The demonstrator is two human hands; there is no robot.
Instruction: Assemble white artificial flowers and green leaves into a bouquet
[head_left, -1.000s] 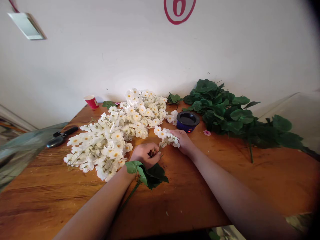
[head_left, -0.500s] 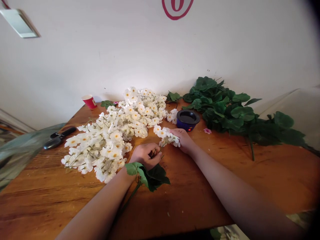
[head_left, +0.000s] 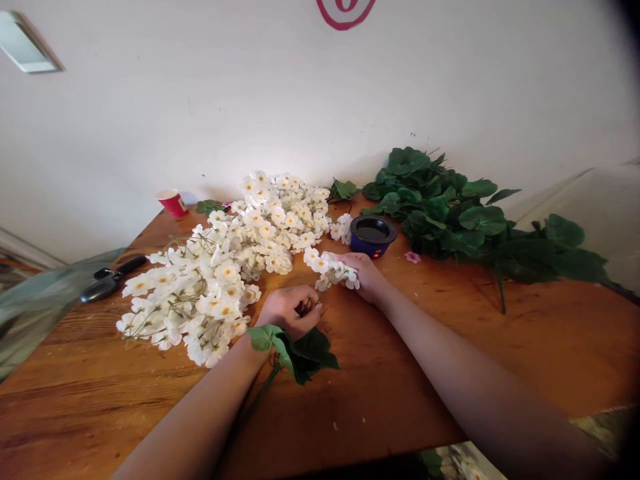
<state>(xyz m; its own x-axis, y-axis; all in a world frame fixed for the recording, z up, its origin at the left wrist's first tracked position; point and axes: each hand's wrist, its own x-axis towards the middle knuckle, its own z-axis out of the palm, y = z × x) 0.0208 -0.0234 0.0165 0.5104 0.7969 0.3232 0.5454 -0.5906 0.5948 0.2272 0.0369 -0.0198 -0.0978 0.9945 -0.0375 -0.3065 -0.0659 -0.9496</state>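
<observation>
You seem to be at the step of working a thin stem (head_left: 323,311) with your curled left hand (head_left: 290,312), by the green leaves (head_left: 313,357) at that wrist, while your right hand (head_left: 369,275) grasps the white sprig (head_left: 329,269) over the surface (head_left: 400,400), near the blue pot (head_left: 370,248). The next move calls for a light grip that spares the petals. Compared with half a second ago, both holds look unchanged; only your view has tipped slightly.
</observation>
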